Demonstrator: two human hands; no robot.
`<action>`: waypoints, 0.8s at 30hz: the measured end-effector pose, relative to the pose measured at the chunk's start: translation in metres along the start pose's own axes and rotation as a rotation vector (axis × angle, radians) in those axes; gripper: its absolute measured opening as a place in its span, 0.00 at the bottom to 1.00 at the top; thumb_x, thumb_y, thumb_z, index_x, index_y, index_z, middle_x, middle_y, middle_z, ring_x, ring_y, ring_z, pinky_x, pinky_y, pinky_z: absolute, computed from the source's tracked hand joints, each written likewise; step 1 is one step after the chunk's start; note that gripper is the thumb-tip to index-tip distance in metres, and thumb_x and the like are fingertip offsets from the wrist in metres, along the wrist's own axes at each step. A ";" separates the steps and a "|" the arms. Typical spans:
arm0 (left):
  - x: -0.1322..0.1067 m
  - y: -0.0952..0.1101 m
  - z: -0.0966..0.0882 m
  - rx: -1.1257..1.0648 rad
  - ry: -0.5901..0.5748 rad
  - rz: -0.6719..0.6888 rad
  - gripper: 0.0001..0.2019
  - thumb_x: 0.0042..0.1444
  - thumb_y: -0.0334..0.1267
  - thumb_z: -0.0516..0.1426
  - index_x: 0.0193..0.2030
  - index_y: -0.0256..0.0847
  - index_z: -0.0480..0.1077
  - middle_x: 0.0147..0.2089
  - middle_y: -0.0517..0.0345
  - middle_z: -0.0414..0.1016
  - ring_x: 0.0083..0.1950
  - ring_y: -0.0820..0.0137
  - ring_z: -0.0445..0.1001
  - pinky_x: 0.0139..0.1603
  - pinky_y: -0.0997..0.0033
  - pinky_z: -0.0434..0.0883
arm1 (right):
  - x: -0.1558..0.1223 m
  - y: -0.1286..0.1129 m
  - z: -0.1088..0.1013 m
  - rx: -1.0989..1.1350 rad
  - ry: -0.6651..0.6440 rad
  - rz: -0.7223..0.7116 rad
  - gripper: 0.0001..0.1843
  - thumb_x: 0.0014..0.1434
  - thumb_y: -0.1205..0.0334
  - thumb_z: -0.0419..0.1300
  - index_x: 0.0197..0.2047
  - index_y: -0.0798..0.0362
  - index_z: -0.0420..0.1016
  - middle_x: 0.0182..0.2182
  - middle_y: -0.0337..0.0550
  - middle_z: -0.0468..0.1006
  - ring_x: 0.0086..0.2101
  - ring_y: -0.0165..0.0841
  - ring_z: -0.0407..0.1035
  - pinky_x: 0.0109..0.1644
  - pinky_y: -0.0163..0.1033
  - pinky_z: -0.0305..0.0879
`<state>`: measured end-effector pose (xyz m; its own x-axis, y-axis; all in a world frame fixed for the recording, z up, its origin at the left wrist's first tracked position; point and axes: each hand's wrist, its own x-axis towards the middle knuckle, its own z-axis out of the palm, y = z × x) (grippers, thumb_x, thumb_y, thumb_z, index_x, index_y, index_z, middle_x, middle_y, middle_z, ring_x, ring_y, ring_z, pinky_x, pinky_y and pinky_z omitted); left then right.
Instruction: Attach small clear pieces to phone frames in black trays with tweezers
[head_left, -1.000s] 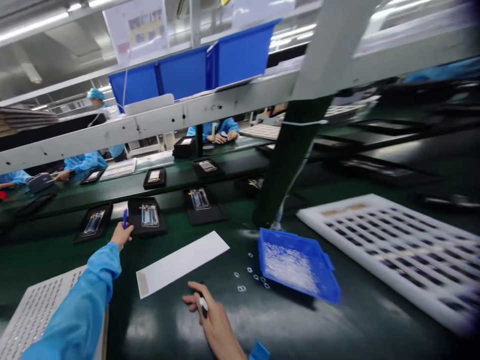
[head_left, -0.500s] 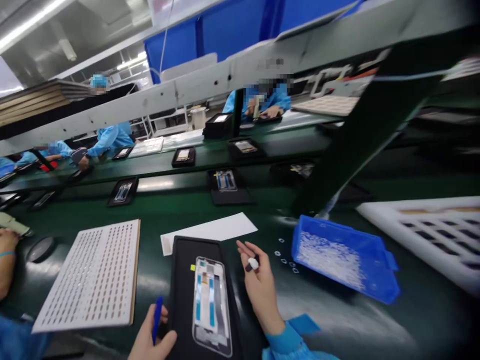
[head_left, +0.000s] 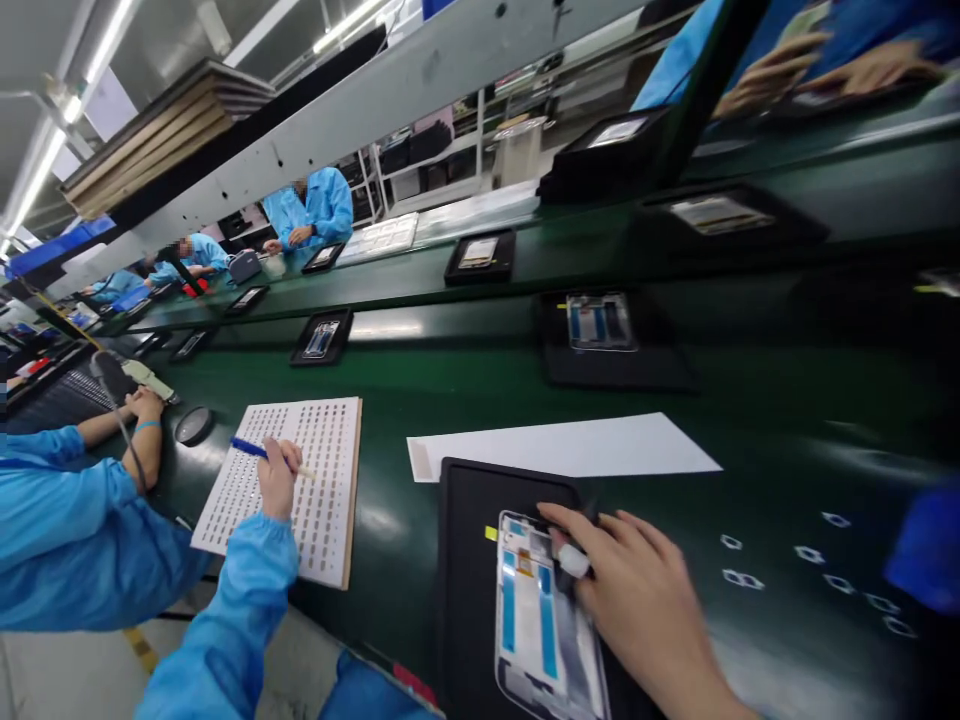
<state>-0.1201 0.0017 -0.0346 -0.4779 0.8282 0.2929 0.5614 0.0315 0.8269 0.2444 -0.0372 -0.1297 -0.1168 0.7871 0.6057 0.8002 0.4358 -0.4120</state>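
My left hand (head_left: 277,480) is closed around a slim blue pen-shaped tool (head_left: 249,447). Its pale tip points right, over a white board (head_left: 330,540) with rows of small brownish pieces or slots. My right hand (head_left: 637,590) lies across the upper right of a phone frame (head_left: 529,625), fingers stretched out and apart. A white and black wrap (head_left: 574,561), seemingly on a digit, shows there; I cannot make out exactly what it is. The phone frame, with blue strips and a yellow tab, lies in a black tray (head_left: 469,580). My right hand hides part of the frame.
Behind the tray lies a white paper strip (head_left: 570,447). Small ring-like pieces (head_left: 810,554) and a blurred blue bin (head_left: 926,550) are at right. Black trays with phone parts (head_left: 322,338) line the green bench. A co-worker's arm (head_left: 146,440) rests at left, near a round dark disc (head_left: 194,426).
The view has swung left. My left hand moved from beside the tray to over the white board with the blue tool. My right hand moved from beside the tray onto the phone frame.
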 end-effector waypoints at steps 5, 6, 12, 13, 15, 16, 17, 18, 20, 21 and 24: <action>0.063 -0.027 0.029 0.065 -0.079 -0.026 0.15 0.64 0.49 0.49 0.39 0.38 0.64 0.40 0.49 0.76 0.37 0.69 0.77 0.38 0.73 0.74 | 0.016 0.008 0.000 0.143 -0.242 0.026 0.31 0.45 0.75 0.47 0.48 0.47 0.76 0.31 0.43 0.77 0.33 0.40 0.72 0.32 0.40 0.67; 0.068 -0.033 0.033 0.083 -0.087 -0.021 0.11 0.64 0.44 0.50 0.43 0.38 0.64 0.44 0.49 0.76 0.40 0.70 0.78 0.41 0.73 0.74 | 0.018 0.008 0.001 0.180 -0.273 0.021 0.32 0.44 0.75 0.47 0.49 0.46 0.75 0.31 0.43 0.77 0.33 0.39 0.72 0.31 0.39 0.67; 0.069 -0.057 0.039 0.224 -0.070 0.018 0.09 0.63 0.33 0.51 0.50 0.40 0.62 0.49 0.49 0.77 0.44 0.67 0.79 0.48 0.69 0.73 | 0.032 -0.001 0.008 0.263 -0.317 0.018 0.25 0.54 0.70 0.47 0.49 0.47 0.76 0.33 0.45 0.77 0.35 0.40 0.72 0.33 0.40 0.68; 0.069 -0.060 0.040 0.241 -0.067 0.025 0.09 0.63 0.33 0.51 0.50 0.41 0.62 0.49 0.50 0.77 0.44 0.66 0.79 0.48 0.69 0.73 | 0.036 -0.001 0.009 0.231 -0.298 0.036 0.21 0.56 0.66 0.49 0.50 0.48 0.76 0.34 0.47 0.77 0.37 0.43 0.72 0.36 0.42 0.68; 0.068 -0.064 0.040 0.262 -0.065 0.040 0.09 0.63 0.34 0.51 0.50 0.41 0.62 0.48 0.50 0.78 0.45 0.66 0.79 0.48 0.67 0.73 | 0.043 0.002 0.010 0.159 -0.267 0.097 0.19 0.60 0.59 0.50 0.51 0.51 0.75 0.37 0.50 0.77 0.40 0.46 0.70 0.40 0.47 0.67; 0.069 -0.066 0.041 0.268 -0.066 0.049 0.09 0.63 0.34 0.51 0.50 0.41 0.62 0.48 0.50 0.78 0.45 0.65 0.79 0.48 0.66 0.73 | 0.046 0.004 0.010 0.137 -0.268 0.134 0.20 0.61 0.57 0.50 0.52 0.52 0.74 0.37 0.51 0.77 0.41 0.47 0.70 0.41 0.48 0.67; 0.069 -0.067 0.041 0.273 -0.068 0.059 0.09 0.63 0.35 0.52 0.49 0.41 0.63 0.47 0.50 0.78 0.45 0.64 0.79 0.49 0.65 0.73 | 0.047 0.006 0.011 0.128 -0.274 0.169 0.21 0.62 0.56 0.49 0.52 0.53 0.73 0.37 0.52 0.77 0.40 0.47 0.70 0.40 0.48 0.67; 0.070 -0.068 0.041 0.275 -0.070 0.068 0.08 0.62 0.35 0.52 0.48 0.41 0.63 0.46 0.50 0.78 0.44 0.64 0.79 0.48 0.64 0.73 | 0.046 0.008 0.011 0.131 -0.283 0.194 0.21 0.62 0.56 0.48 0.52 0.54 0.73 0.37 0.51 0.77 0.39 0.47 0.70 0.39 0.47 0.67; 0.070 -0.069 0.042 0.278 -0.066 0.086 0.08 0.61 0.35 0.54 0.48 0.41 0.64 0.45 0.50 0.79 0.43 0.63 0.79 0.48 0.63 0.73 | 0.041 0.010 0.011 0.157 -0.295 0.207 0.19 0.63 0.56 0.48 0.51 0.53 0.73 0.38 0.50 0.78 0.39 0.45 0.71 0.39 0.46 0.67; 0.069 -0.069 0.042 0.278 -0.061 0.093 0.09 0.61 0.36 0.54 0.47 0.41 0.65 0.44 0.50 0.79 0.42 0.62 0.79 0.48 0.62 0.73 | 0.037 0.010 0.011 0.164 -0.296 0.203 0.18 0.63 0.56 0.48 0.50 0.51 0.73 0.38 0.49 0.78 0.39 0.45 0.71 0.39 0.45 0.68; 0.068 -0.070 0.042 0.262 -0.037 0.113 0.08 0.59 0.36 0.55 0.45 0.41 0.67 0.42 0.52 0.80 0.42 0.61 0.80 0.49 0.60 0.72 | 0.027 0.008 0.009 0.170 -0.288 0.198 0.16 0.64 0.56 0.49 0.49 0.49 0.73 0.38 0.47 0.78 0.39 0.44 0.72 0.40 0.44 0.68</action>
<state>-0.1633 0.0789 -0.0927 -0.3805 0.8541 0.3544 0.7672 0.0776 0.6367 0.2422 -0.0090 -0.1224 -0.1495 0.9432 0.2967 0.7180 0.3099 -0.6233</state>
